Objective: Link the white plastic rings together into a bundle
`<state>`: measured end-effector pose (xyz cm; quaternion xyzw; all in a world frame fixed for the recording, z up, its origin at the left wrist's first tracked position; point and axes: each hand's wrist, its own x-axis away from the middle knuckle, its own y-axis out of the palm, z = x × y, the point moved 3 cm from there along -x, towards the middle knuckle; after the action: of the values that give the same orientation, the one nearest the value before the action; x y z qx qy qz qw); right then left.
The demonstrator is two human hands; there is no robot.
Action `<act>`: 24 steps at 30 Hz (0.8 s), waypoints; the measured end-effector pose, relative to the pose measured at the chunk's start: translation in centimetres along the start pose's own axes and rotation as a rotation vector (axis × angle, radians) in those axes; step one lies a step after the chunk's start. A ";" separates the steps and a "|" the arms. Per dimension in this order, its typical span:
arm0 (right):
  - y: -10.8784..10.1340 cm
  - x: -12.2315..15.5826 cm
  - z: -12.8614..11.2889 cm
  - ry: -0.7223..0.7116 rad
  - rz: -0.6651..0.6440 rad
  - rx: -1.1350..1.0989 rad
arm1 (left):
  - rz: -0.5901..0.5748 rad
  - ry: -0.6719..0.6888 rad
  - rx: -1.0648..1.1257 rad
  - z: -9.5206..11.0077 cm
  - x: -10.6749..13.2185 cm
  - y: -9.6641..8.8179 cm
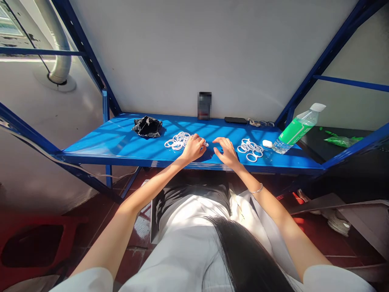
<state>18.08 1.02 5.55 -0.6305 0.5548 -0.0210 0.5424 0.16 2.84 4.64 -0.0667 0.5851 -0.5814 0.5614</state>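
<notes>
On the blue shelf [115,134] lies a pile of white rings [179,140], possibly hair ties; I cannot tell their material. My left hand [194,149] is at the pile's right side, its fingers curled down and closed on a white ring [206,144] that shows past the fingertips. Facing it across a small gap is my right hand [226,152], with thumb and fingers apart and nothing visible between them. A second, smaller group of white rings [251,149] rests to the right of my right hand.
A crumpled black plastic bag [148,127] stands open at the left. Against the wall is a dark upright box-like object [204,106]; a black phone [236,120] lies beside it. A tilted green-labelled bottle [298,129] and a small white case [267,144] are at the right.
</notes>
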 end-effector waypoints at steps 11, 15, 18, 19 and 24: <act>-2.1 1.1 9.5 0.378 0.009 0.419 | -0.084 0.186 -0.370 0.2 0.2 0.8; -1.0 1.2 10.3 0.307 -0.047 0.410 | -0.098 0.204 -0.335 0.2 0.3 0.8; -0.8 0.8 9.6 0.211 -0.117 0.385 | -0.093 0.184 -0.331 0.0 0.2 0.8; -0.8 0.6 9.2 0.166 -0.133 0.366 | -0.088 0.179 -0.336 -0.1 0.2 0.8; -1.0 0.2 7.7 0.060 -0.138 0.258 | -0.037 0.130 -0.334 -0.3 0.2 0.8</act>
<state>23.65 5.82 2.97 -0.5913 0.5188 -0.1482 0.5993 0.34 3.08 3.82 -0.1323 0.7074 -0.4895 0.4925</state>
